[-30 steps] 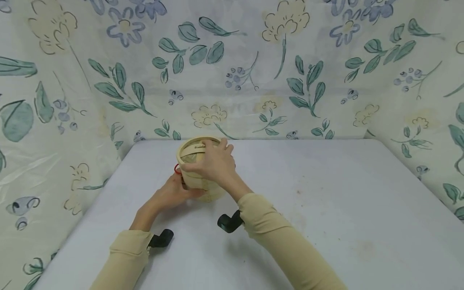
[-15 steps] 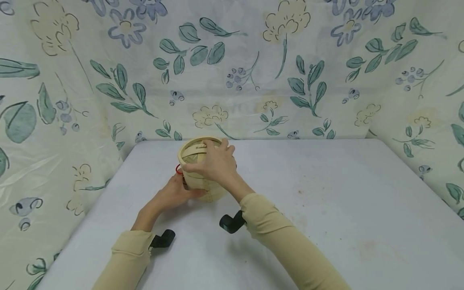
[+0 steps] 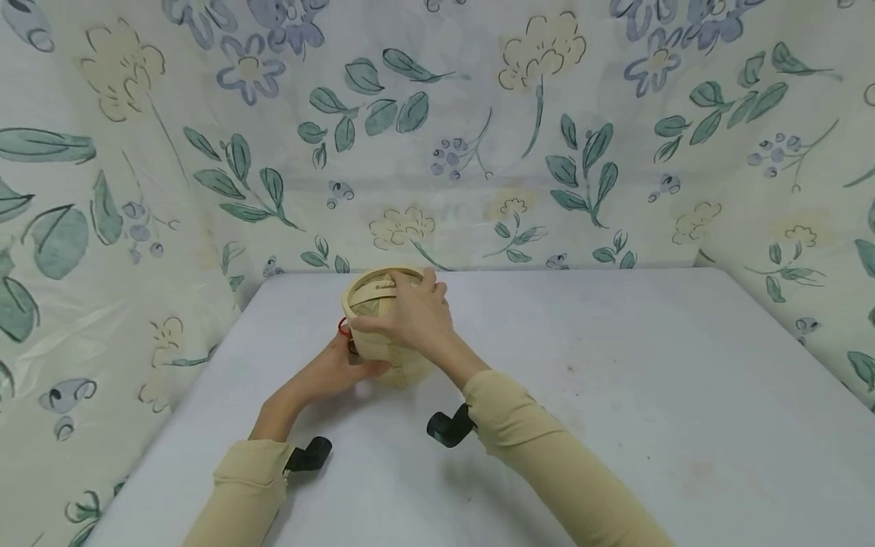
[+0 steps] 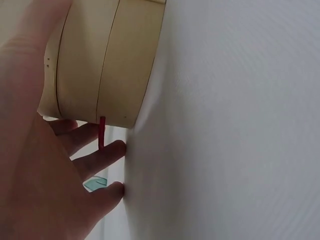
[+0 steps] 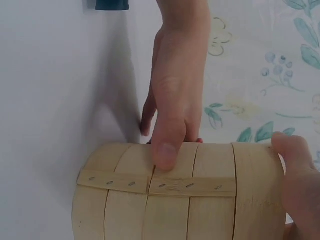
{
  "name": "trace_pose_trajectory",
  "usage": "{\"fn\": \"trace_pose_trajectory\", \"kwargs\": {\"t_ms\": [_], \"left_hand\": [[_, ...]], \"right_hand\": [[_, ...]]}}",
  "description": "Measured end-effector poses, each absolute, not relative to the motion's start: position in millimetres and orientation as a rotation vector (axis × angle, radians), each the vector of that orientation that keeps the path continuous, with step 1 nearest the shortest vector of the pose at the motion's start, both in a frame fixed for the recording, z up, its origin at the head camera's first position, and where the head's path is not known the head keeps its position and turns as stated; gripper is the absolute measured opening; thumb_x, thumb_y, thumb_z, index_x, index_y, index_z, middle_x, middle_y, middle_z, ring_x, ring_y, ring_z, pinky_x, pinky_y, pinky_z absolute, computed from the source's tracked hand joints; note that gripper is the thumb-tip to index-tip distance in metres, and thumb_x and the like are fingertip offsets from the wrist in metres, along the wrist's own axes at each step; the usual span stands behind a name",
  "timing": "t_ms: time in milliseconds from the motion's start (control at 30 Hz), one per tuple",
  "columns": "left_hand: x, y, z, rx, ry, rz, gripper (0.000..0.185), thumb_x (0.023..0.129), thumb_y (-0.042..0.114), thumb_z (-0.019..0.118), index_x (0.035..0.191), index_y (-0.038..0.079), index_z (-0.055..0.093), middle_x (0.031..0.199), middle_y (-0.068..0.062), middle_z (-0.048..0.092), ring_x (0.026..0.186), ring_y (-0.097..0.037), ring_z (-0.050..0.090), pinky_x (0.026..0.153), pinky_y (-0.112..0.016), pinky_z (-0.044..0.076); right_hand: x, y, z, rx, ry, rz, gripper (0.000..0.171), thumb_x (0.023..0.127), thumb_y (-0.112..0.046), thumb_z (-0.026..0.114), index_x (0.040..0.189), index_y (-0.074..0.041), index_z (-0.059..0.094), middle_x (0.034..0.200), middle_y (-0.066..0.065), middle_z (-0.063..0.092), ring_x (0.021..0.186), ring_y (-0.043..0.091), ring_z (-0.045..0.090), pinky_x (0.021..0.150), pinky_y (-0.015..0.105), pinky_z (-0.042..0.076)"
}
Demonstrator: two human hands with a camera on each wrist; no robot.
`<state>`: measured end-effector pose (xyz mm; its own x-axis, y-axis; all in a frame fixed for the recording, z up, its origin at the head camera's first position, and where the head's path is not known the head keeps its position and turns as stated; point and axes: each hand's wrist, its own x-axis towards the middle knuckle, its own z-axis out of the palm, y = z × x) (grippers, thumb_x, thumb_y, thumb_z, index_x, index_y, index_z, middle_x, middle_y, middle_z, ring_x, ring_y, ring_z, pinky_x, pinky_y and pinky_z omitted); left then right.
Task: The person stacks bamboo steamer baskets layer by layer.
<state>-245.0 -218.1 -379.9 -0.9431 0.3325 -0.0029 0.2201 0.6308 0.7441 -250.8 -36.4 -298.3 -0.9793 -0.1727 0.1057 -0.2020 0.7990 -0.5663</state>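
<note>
Left hand [image 3: 333, 370] cups the bamboo steamer [image 3: 383, 334] low on its near side, thumb pressed on the wall. Steamer sits on the grey table [image 3: 615, 395], back left. Right hand [image 3: 410, 315] grips its lid rim, fingers curled.

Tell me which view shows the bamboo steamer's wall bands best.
Right wrist view: the bamboo steamer fills the lower frame, stacked bands and stitched seam strip sharp, with the left hand thumb on it. Head view shows it small, lid partly covered by the right hand. Left wrist view catches only two bands, edge-on.
</note>
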Motion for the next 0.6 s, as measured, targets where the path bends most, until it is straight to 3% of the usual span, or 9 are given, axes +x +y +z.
{"fn": "trace_pose_trajectory", "kwargs": {"t_ms": [167, 333, 600], "left_hand": [[-244.4, -219.8, -377.2, 0.407, 2.693, 1.169, 0.105, 0.089, 0.052, 0.068, 0.159, 0.019, -0.004, 0.158, -0.019, 0.024, 0.143, -0.04, 0.028, 0.111, -0.067, 0.023], [-245.9, -224.2, -377.8, 0.403, 2.701, 1.155, 0.1, 0.092, 0.054, 0.064, 0.159, 0.013, 0.003, 0.153, -0.02, 0.034, 0.137, -0.04, 0.037, 0.11, -0.064, 0.028], [-243.6, -234.4, -373.2, 0.274, 2.75, 1.06, 0.103, 0.092, 0.062, 0.057, 0.155, 0.0, 0.006, 0.155, -0.027, 0.027, 0.144, -0.046, 0.024, 0.112, -0.066, 0.024]], "right_hand": [[-251.7, -30.0, -301.5, 0.356, -2.926, 0.939, 0.098, 0.074, -0.069, 0.073, 0.153, -0.026, 0.036, 0.156, 0.02, 0.022, 0.129, 0.039, 0.037, 0.096, 0.052, 0.046], [-252.1, -23.1, -303.7, 0.398, -2.935, 0.929, 0.097, 0.076, -0.067, 0.073, 0.155, -0.026, 0.034, 0.157, 0.019, 0.022, 0.135, 0.039, 0.034, 0.105, 0.055, 0.039], [-250.5, -6.4, -309.3, 0.453, -2.923, 0.911, 0.094, 0.076, -0.065, 0.073, 0.153, -0.03, 0.034, 0.157, 0.024, 0.022, 0.138, 0.042, 0.033, 0.103, 0.056, 0.042]]}}
